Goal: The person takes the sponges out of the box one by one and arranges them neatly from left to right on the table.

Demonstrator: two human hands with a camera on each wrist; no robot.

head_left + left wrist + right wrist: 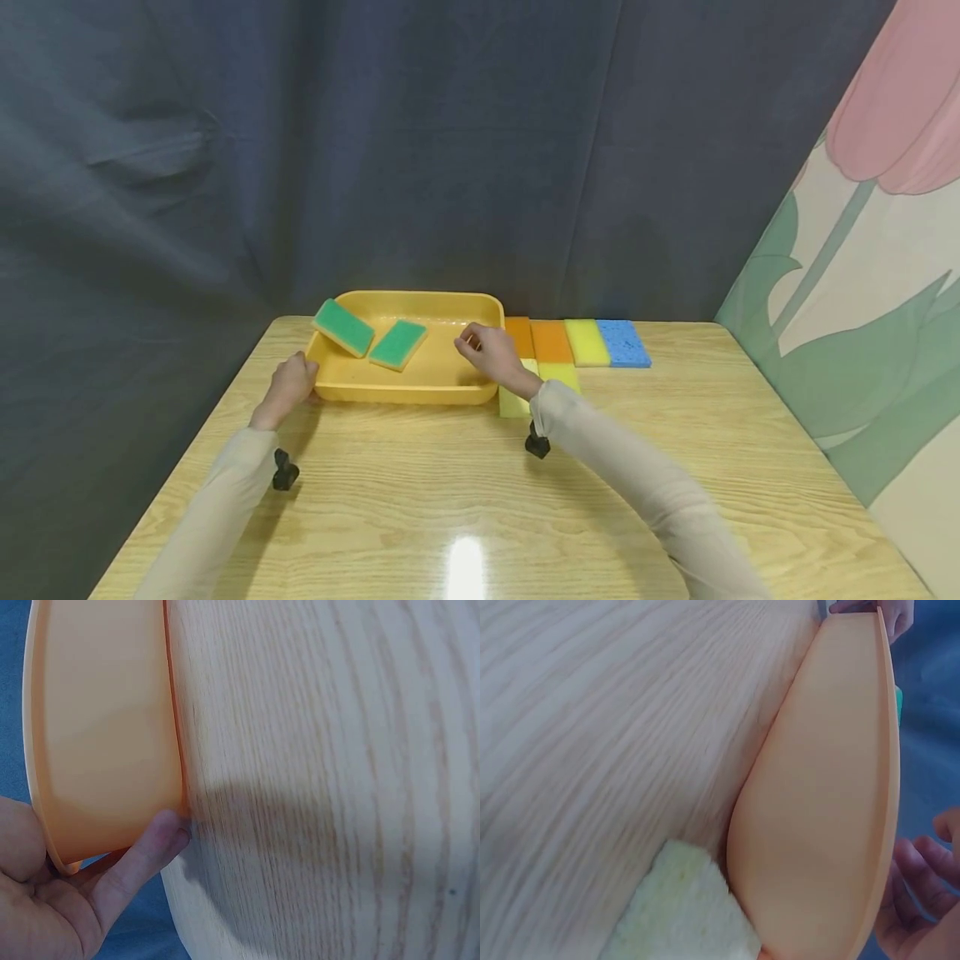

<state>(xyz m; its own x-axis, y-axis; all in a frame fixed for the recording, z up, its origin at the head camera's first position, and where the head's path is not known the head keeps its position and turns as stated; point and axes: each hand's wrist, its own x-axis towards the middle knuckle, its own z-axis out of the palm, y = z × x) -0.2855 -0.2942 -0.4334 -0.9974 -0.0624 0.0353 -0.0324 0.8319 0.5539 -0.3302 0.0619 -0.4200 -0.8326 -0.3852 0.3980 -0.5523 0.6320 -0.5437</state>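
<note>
A yellow plastic tray (405, 395) stands on the table near its back edge. My left hand (287, 385) grips the tray's near left corner; in the left wrist view its fingers (135, 866) go round the rim and outer wall. One green-topped sponge (343, 327) lies tilted against the tray's left rim, and another green-topped sponge (397, 344) is in the middle of the tray. Over the tray's right end hovers my right hand (491, 354), its fingers loosely bent with nothing seen between them. In the right wrist view, these fingers (922, 874) are beside the rim.
Right of the tray lie two orange sponges (552, 342), a yellow sponge (587, 342) and a blue sponge (624, 343) in a row. Two pale yellow sponges (513, 402) sit nearer, partly behind the right wrist. A dark curtain (450, 150) hangs behind the table (390, 492).
</note>
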